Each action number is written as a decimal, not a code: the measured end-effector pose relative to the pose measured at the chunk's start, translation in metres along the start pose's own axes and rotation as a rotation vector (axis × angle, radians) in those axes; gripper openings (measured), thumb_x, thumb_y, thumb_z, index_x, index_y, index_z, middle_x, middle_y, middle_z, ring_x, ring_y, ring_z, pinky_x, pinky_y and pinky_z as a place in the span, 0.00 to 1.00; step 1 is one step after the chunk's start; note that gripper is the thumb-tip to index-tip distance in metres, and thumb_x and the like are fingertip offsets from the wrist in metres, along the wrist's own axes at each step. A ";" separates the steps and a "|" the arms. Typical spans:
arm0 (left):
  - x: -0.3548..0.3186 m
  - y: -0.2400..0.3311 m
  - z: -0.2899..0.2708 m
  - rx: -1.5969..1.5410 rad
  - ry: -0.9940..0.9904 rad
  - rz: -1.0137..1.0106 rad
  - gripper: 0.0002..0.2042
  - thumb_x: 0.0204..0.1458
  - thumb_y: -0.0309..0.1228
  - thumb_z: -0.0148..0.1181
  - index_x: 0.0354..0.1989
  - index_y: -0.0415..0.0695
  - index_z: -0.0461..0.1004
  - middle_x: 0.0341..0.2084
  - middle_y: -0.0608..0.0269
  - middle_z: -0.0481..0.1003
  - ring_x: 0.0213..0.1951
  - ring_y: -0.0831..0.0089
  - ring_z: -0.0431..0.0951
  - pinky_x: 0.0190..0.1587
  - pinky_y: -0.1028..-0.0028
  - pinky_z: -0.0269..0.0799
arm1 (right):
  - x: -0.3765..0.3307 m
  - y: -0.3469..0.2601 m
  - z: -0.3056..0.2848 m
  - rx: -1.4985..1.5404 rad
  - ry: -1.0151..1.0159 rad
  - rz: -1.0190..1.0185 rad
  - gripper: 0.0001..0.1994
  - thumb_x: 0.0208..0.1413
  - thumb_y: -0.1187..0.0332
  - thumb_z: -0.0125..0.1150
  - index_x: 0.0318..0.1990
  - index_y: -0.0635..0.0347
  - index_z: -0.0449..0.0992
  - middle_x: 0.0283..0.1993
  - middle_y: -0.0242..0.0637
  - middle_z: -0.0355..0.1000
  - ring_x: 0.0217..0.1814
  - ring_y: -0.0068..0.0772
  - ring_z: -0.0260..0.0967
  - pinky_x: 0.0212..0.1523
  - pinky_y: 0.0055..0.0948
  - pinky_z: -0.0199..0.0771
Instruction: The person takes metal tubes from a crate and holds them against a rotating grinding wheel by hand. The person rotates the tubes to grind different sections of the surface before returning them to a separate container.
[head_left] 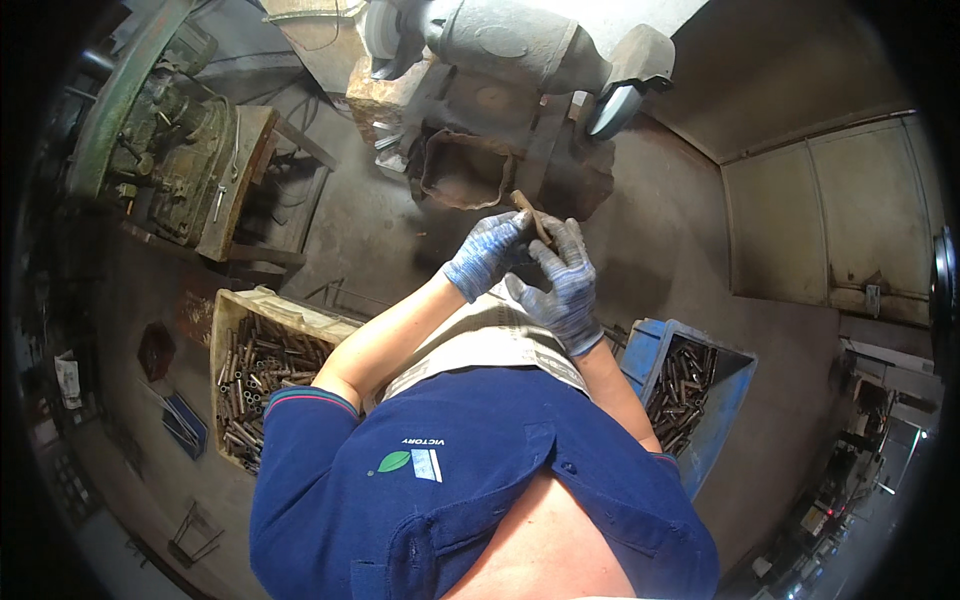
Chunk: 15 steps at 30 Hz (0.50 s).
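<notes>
1. Head view: a slender brown cylindrical metal piece (531, 216), dull and rough-looking, is held aslant between both hands, in front of the lap; its far end leans toward the left, and whether it is hollow cannot be told.
2. The left hand (492, 248), in a blue-and-grey knitted glove with darkened fingertips, has its fingers drawn narrow against the piece's side.
3. The right hand (570, 290), gloved alike, has its fingers closed around the near end, the thumb standing away from it; the exact contact is partly hidden.
4. Pale, creased cloth (480, 345) covers the lap below the hands, under a navy knit shirt (400, 500).
5. Just beyond the piece sits a rust-brown metal box (428, 172) with a squarish, uneven mouth.
6. Above it stands a grey cast-metal grinder (505, 40), its housing rounded, with a pale wheel (382, 28) on the left and a thin-looking disc (615, 110) on the right.
7. Left of the person, a cream plastic bin (222, 300) holds many short brown cylinders, several showing round open ends; at the right, a blue plastic bin (730, 420) holds similar ones.
8. Farther left, a wooden desk (252, 135) bears greasy machinery and a silvery wrench (219, 204).
9. Grey, stained floor (375, 245) lies beneath; brownish flat panels (780, 220) rise at the right.
</notes>
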<state>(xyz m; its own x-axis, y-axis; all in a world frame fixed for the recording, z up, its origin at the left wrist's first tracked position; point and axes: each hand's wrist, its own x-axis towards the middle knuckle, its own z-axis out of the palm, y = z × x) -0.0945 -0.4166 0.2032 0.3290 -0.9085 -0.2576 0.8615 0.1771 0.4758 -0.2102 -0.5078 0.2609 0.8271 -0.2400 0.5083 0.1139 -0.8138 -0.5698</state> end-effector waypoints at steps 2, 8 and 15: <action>0.009 -0.004 -0.003 0.048 0.011 0.025 0.11 0.55 0.35 0.53 0.42 0.41 0.72 0.32 0.63 0.74 0.34 0.75 0.75 0.39 0.76 0.74 | -0.003 0.005 -0.008 0.075 -0.044 -0.013 0.20 0.30 0.65 0.71 0.34 0.66 0.76 0.47 0.48 0.69 0.49 0.52 0.67 0.50 0.40 0.68; 0.000 -0.003 0.024 0.469 0.031 -0.061 0.18 0.52 0.43 0.56 0.36 0.37 0.72 0.21 0.60 0.74 0.22 0.74 0.74 0.22 0.78 0.72 | -0.011 0.042 -0.046 0.283 0.051 0.219 0.14 0.38 0.77 0.66 0.36 0.66 0.77 0.47 0.45 0.70 0.48 0.37 0.71 0.48 0.28 0.71; 0.006 -0.022 0.034 0.402 0.014 -0.217 0.20 0.52 0.43 0.55 0.35 0.33 0.75 0.14 0.64 0.70 0.15 0.76 0.70 0.22 0.77 0.70 | -0.030 0.069 -0.055 0.468 -0.030 0.250 0.10 0.41 0.78 0.63 0.35 0.67 0.77 0.42 0.45 0.70 0.40 0.34 0.72 0.45 0.26 0.71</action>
<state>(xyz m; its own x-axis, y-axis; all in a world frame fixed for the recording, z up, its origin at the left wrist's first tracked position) -0.1246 -0.4391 0.2199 0.1650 -0.9026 -0.3977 0.6939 -0.1804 0.6972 -0.2578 -0.5861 0.2416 0.8749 -0.3758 0.3055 0.1394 -0.4087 -0.9020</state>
